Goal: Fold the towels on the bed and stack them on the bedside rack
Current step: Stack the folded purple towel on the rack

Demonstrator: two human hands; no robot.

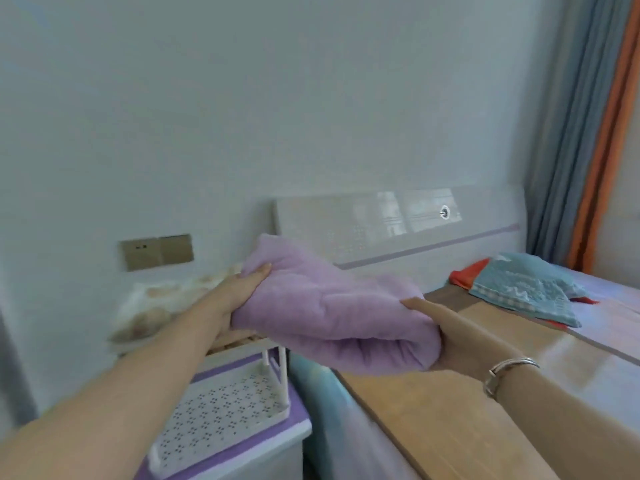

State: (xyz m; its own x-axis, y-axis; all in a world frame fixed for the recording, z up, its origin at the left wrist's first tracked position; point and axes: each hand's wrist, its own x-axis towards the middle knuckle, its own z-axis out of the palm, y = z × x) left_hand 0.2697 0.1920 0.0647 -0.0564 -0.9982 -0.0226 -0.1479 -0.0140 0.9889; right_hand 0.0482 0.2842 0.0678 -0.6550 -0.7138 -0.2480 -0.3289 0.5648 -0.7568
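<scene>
Folded lilac terry towel (332, 310) held aloft over the gap between the white perforated bedside rack (221, 410) at 7 o'clock and the bed edge (415, 403). Gripped by left hand (239, 289) and right hand (446, 337) at opposite ends. Blurred pale bundle (156, 306) on rack top, partly hidden. Blue patterned towel (526, 289) at 3 o'clock.

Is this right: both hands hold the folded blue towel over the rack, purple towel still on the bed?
No, colours swapped. The head view shows the left hand and right hand holding the folded purple towel near the rack; the blue towel lies on the bed.
</scene>
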